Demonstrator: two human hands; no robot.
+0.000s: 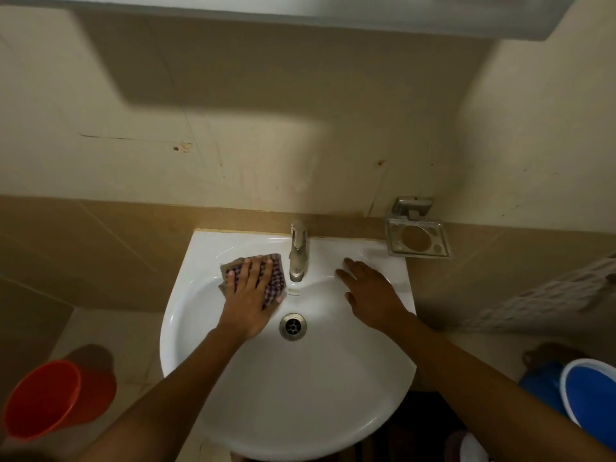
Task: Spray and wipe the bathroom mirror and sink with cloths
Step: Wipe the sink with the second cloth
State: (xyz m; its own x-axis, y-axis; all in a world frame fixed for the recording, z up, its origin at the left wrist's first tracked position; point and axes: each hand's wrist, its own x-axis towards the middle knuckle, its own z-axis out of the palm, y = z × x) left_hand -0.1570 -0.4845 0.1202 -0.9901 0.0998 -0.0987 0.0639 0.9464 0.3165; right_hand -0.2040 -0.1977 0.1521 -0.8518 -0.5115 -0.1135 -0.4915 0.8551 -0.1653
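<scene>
Mid-frame, the left hand (248,296) presses a checked purple-and-white cloth (255,278) flat-fingered onto the white ceramic sink (233,395), left of the steel tap (297,253). The right hand (370,290) rests open, empty, on the rim. An orange plastic bucket (50,398) stands lower left.

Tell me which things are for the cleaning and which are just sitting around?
For the cleaning:
cloth under the left hand
sink
tap
right hand, flat on the sink

Just sitting around:
soap dish
red bucket
blue bucket
</scene>
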